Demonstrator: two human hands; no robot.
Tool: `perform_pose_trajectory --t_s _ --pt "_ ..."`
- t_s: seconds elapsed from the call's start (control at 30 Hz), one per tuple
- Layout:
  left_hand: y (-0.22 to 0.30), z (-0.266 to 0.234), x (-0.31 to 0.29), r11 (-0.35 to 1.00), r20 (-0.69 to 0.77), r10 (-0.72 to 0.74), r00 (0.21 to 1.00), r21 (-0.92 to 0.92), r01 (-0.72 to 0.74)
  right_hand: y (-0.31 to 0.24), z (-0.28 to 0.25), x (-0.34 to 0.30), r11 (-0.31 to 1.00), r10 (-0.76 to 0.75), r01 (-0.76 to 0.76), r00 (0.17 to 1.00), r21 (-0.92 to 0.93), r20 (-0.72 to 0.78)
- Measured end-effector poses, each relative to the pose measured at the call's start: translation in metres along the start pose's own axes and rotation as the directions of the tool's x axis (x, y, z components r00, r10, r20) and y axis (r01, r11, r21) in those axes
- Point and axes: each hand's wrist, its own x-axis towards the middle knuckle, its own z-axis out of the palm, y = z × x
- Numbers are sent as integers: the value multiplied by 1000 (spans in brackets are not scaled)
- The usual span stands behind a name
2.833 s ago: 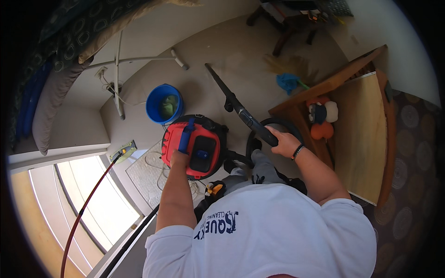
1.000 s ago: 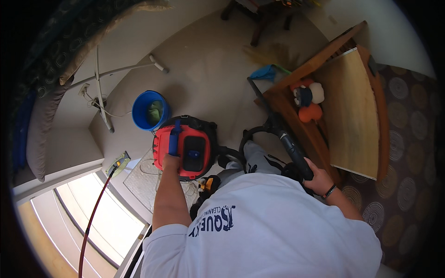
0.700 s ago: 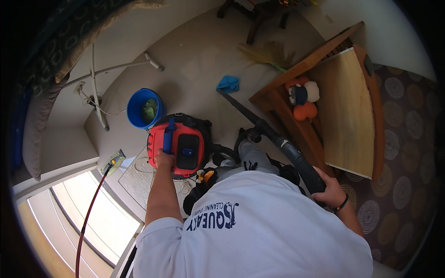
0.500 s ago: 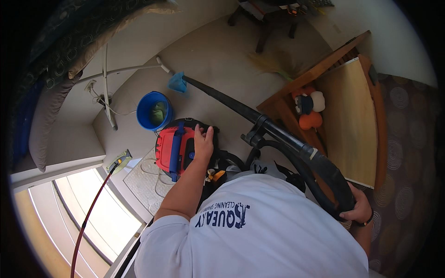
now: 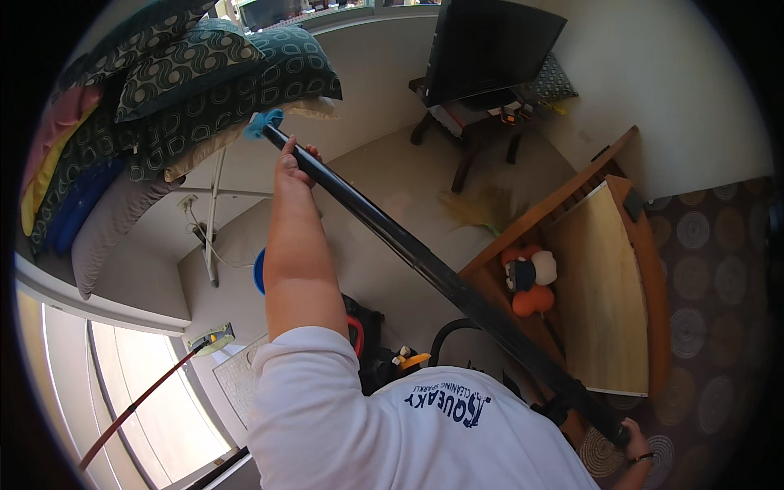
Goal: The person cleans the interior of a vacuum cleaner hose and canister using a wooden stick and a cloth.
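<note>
A long black vacuum wand [image 5: 425, 265] slants across the view, its far end raised near the cushions. A blue cloth-like piece [image 5: 265, 124] covers that tip. Just below the tip, my left hand [image 5: 296, 163] wraps around the tube with the arm stretched out. At the lower right, my right hand [image 5: 635, 441] grips the wand's near end. The red and black vacuum cleaner [image 5: 367, 331] stands on the floor, mostly hidden by my left arm and shirt. Behind the same arm, only the edge of a blue bucket [image 5: 259, 271] shows.
Patterned cushions [image 5: 237, 90] are piled on a ledge at the left. A television [image 5: 490, 53] stands on a small dark table at the back. At the right, a wooden frame [image 5: 657, 302] holds a stuffed toy [image 5: 532, 282]. A red-handled flat scrubber [image 5: 211, 339] leans at lower left.
My left hand has left the vacuum cleaner and taken hold of the wand near its tip. The wand's tip has risen toward the cushions, and my right hand has moved lower. The view has tilted up.
</note>
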Motion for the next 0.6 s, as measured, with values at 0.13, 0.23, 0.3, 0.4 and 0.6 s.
perform_pose_trajectory --t_s 0.13,0.23,0.3,0.4,0.6 --pt "54 18 -3 984 -6 109 994 140 -107 54 24 -13 982 117 -139 979 129 169" --pt "54 44 -14 981 45 104 994 162 -109 35 25 -5 974 137 -198 906 115 401" --pt "38 69 -25 982 66 105 992 151 -114 16 26 16 903 31 -210 902 375 431" --pt "-6 110 -50 923 134 293 947 219 -317 -76 50 70 867 -186 -21 913 499 362" --pt "-43 132 -109 851 252 360 898 306 -427 -179 201 172 960 -219 193 969 204 112"
